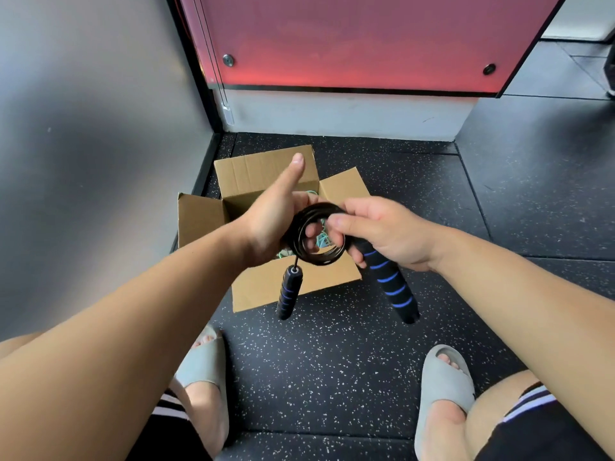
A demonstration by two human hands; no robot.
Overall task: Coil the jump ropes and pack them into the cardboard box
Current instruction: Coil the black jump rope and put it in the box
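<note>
Speckled black rubber floor (332,377), grey foam slides (203,364) nearest.
Blue-ringed foam handles (289,292) dangle from a coiled black jump rope (319,257) — left hand (273,217) grips it, thumb raised, right hand (389,231) pinches its rim — over an open corrugated cardboard box (263,171) holding pale green rope (321,241).

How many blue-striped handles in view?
2. The left handle dangles under the black coil; the right handle slants down from the right hand. Others may be hidden inside the cardboard box.
</note>
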